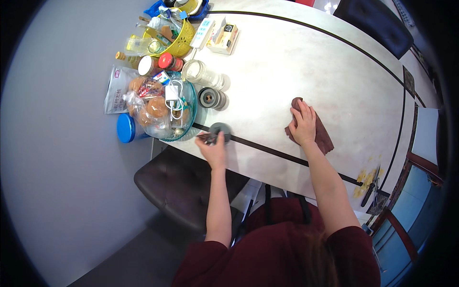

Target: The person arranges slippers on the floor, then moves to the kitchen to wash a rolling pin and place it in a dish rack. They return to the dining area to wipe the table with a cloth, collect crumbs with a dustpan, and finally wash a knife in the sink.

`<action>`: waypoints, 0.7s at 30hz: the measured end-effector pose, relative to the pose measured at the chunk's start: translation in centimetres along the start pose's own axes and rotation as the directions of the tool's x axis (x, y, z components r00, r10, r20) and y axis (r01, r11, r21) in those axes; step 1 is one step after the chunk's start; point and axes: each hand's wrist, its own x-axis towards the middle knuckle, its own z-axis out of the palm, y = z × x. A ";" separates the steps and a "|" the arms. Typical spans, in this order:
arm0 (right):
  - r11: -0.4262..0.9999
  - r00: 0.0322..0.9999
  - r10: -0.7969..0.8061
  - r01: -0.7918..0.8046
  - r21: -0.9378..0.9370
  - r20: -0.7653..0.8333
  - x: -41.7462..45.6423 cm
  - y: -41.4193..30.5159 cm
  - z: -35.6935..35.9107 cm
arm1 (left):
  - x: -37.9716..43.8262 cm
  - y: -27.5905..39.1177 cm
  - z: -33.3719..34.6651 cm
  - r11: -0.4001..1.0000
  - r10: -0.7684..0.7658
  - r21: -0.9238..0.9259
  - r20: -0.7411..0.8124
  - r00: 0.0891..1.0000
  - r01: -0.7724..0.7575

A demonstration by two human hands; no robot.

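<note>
On the pale dining table (265, 82), my right hand (303, 123) presses down on a crumpled brown cloth (322, 134), its fingers spread over the upper part. My left hand (213, 149) is at the table's near edge, with thumb and fingers around a small dark object (207, 137) with a shiny surface; what it is I cannot tell. Just behind those fingers is a round grey item (221, 130), blurred, which the left hand touches or overlaps. A dark-lidded jar or cup (211, 98) stands farther back, near a clear glass jar (204, 74).
A glass bowl (195, 111) holds bagged bread and a white charger. Behind are jars, a yellow basket (186, 39), a power strip (202, 33) and a tissue box (223, 38). Scissors (371, 190) lie by yellowish scraps (364, 181). A dark chair (172, 186) sits below the edge.
</note>
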 end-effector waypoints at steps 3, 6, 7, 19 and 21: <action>0.999 0.999 -0.015 0.016 0.031 -0.036 -0.1 0.0 0.2 | 1.6 -0.3 -2.4 0.986 -0.054 0.143 -0.188 0.981 0.082; 0.999 0.996 -0.011 0.014 0.044 -0.083 0.5 -0.1 0.9 | 2.9 -1.6 -2.5 0.998 -0.035 0.032 -0.263 0.964 0.044; 0.999 0.996 -0.002 0.006 0.043 -0.094 0.5 -0.4 1.3 | 3.2 -1.1 -2.0 0.995 -0.064 0.059 -0.218 0.974 0.078; 0.927 0.936 -0.344 0.327 0.186 0.072 0.8 -10.5 4.7 | 4.6 -4.1 -3.6 0.993 0.089 -0.087 0.053 0.995 -0.085; 0.958 0.963 -0.258 0.245 0.149 0.073 2.5 -10.7 4.7 | 5.8 -4.2 -4.5 0.994 0.100 -0.060 0.117 0.988 -0.094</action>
